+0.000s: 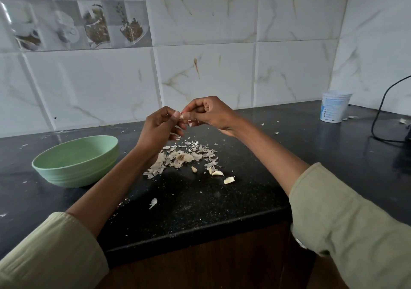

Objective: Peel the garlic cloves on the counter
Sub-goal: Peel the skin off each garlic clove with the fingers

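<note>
Both hands were raised above the black worktop [222, 211], the left hand [159, 128] and right hand [209, 114] pinching one garlic clove [182, 117] between their fingertips, its skin partly off. Below lay a heap of papery skins [184, 157], so much peeling looked done. A few cloves [229, 180] waited near the heap. I could not see into the green bowl [75, 162].
</note>
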